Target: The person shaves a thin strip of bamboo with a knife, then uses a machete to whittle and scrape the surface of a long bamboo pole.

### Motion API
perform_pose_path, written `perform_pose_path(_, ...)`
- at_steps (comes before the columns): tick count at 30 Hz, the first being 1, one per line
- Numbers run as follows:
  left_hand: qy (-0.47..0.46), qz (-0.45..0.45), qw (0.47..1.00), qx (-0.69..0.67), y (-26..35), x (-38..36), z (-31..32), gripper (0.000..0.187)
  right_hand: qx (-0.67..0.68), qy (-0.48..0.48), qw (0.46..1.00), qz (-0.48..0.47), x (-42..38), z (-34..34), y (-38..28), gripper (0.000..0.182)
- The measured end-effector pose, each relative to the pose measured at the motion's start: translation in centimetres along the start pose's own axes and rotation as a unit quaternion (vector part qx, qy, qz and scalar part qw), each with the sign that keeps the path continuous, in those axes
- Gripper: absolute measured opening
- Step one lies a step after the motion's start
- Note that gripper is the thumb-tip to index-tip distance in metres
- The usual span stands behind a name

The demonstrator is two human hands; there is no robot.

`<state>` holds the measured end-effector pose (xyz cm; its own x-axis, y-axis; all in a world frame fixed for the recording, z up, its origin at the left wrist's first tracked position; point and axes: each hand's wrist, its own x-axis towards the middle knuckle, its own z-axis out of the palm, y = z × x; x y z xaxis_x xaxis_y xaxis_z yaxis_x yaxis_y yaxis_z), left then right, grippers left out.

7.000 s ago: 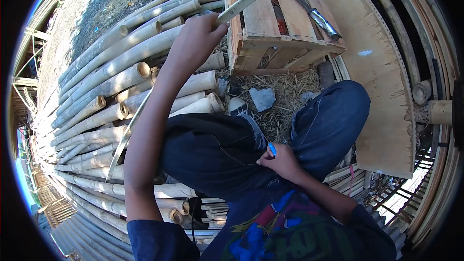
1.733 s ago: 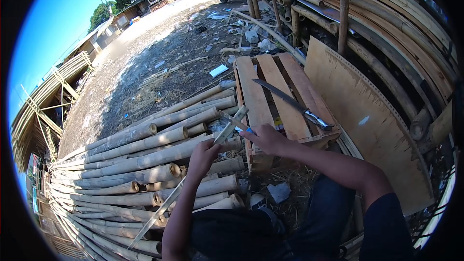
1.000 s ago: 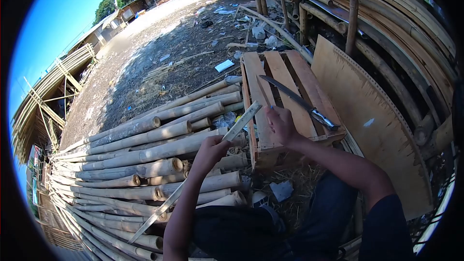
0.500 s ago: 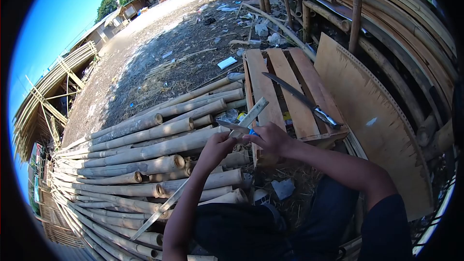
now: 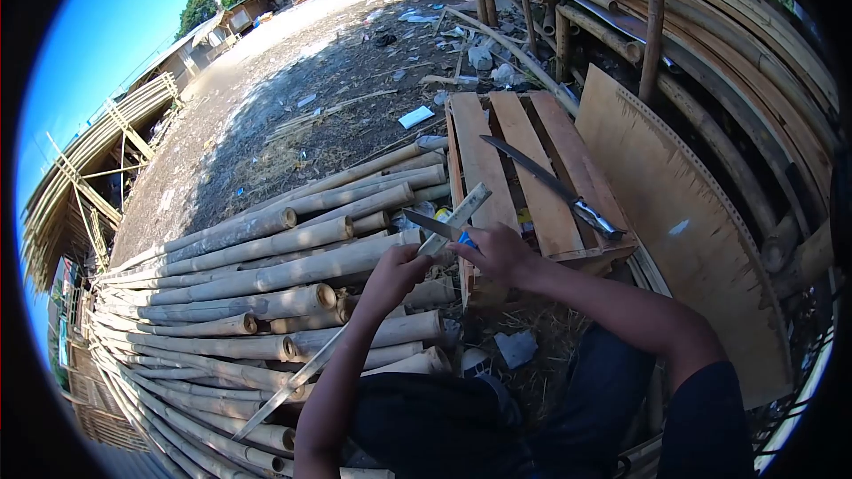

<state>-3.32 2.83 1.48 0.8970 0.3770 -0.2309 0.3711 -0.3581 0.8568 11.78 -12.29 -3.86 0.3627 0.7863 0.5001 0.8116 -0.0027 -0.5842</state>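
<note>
A long, pale bamboo strip (image 5: pixel 465 206) runs from in front of me back under my left forearm, its lower end over the bamboo pile. My left hand (image 5: pixel 397 277) is closed around the strip near its upper end. Closed on the blue handle of a small knife (image 5: pixel 437 225), my right hand (image 5: pixel 493 253) is just to the right of the left one. The knife's blade points left and crosses the strip close to my left fingers; whether its edge is cutting in cannot be made out. Past my right hand, a machete (image 5: pixel 543 175) with a dark blade lies on a wooden crate (image 5: pixel 512 146).
Cut bamboo poles (image 5: pixel 266 279) are heaped to my left and ahead. A worn plywood sheet (image 5: pixel 683 231) leans right of the crate. Behind it, long poles (image 5: pixel 710 18) rest on a rack with an upright post (image 5: pixel 652 22). Litter dots the dirt ground (image 5: pixel 328 71).
The knife's tip has risen slightly and its blade has turned a little against the strip. My right hand has shifted slightly right. The left hand keeps its hold.
</note>
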Motion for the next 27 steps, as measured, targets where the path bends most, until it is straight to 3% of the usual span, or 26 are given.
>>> perform_pose_path(2, 0.005, -0.008, 1.000, -0.027, -0.9, 0.1, -0.5, 0.024, -0.019, 0.074, 0.995, 0.056, 0.9, -1.5, 2.7, 0.060)
perform_pose_path(3, 0.008, -0.009, 0.999, -0.052, -0.9, 0.3, -0.9, 0.025, 0.012, 0.130, 0.958, 0.254, 1.8, -3.0, 5.8, 0.061)
perform_pose_path(4, 0.011, -0.002, 0.999, -0.053, -0.7, -0.2, -0.9, 0.025, 0.039, 0.180, 0.880, 0.437, 2.2, -4.5, 9.2, 0.062)
perform_pose_path(6, 0.047, 0.015, 0.999, 0.014, -0.2, -1.0, -0.8, 0.026, -0.008, 0.288, 0.888, 0.360, 0.6, -6.4, 11.5, 0.064)
perform_pose_path(7, 0.046, 0.027, 0.999, 0.009, 0.0, -0.9, -0.9, 0.025, -0.009, 0.290, 0.888, 0.357, 0.8, -6.4, 11.4, 0.064)
perform_pose_path(10, 0.034, 0.004, 0.999, 0.032, -0.6, 0.0, -0.8, 0.032, 0.103, 0.226, 0.896, 0.368, 0.8, -5.7, 8.5, 0.064)
perform_pose_path(12, 0.022, -0.002, 1.000, 0.016, -0.8, 0.1, -0.4, 0.026, 0.140, 0.177, 0.953, 0.203, 1.0, -4.7, 5.8, 0.062)
perform_pose_path(14, 0.057, 0.029, 0.995, 0.071, -1.4, 0.5, -0.3, 0.027, 0.123, 0.071, 0.971, 0.193, 0.8, -4.1, 2.7, 0.060)
perform_pose_path(15, 0.058, 0.028, 0.996, 0.070, -1.4, 0.4, -0.1, 0.027, 0.123, 0.070, 0.971, 0.193, 0.8, -3.3, 1.9, 0.060)
perform_pose_path(17, 0.149, 0.087, 0.958, 0.230, -1.5, 0.3, 0.2, 0.030, 0.124, -0.044, 0.984, 0.124, 0.8, -1.9, 0.6, 0.060)
perform_pose_path(22, 0.148, 0.078, 0.956, 0.239, -1.0, -0.1, 0.7, 0.032, 0.054, -0.095, 0.992, 0.067, 1.1, -1.0, -0.9, 0.057)
perform_pose_path(24, 0.150, 0.092, 0.954, 0.244, -1.0, 0.0, 1.0, 0.034, 0.115, -0.072, 0.986, 0.097, 1.0, -1.4, -1.1, 0.057)
perform_pose_path(27, 0.149, 0.103, 0.950, 0.253, -0.9, 0.6, 1.1, 0.035, 0.100, -0.024, 0.992, 0.069, 0.7, -0.3, -0.1, 0.057)
